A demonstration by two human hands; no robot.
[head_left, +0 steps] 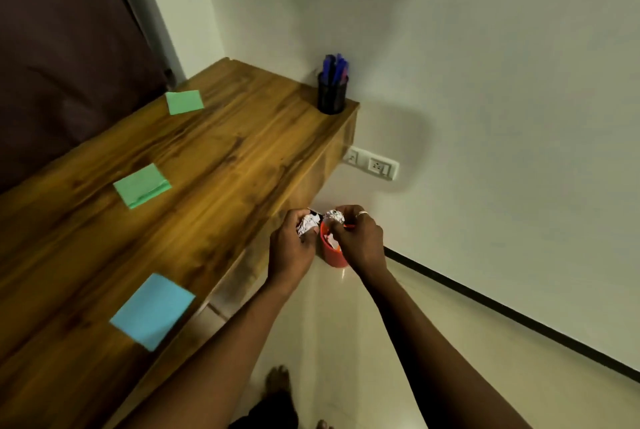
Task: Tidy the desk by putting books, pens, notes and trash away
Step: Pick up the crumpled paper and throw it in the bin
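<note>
My left hand [292,245] grips a crumpled paper ball [306,223] just past the desk's end. My right hand [360,238] grips a second crumpled paper ball [333,217] beside it. Both balls hang over a small red bin [332,255] on the floor, which holds some crumpled paper. On the wooden desk [214,158] lie two green notes [184,102] [142,185] and a blue note [152,311]. A black mesh pen holder [332,94] full of blue pens stands at the desk's far corner.
A white wall with a double socket plate [372,164] runs behind the desk's end. A dark curtain [62,48] hangs along the desk's left side. My bare feet [277,376] stand on the pale tiled floor.
</note>
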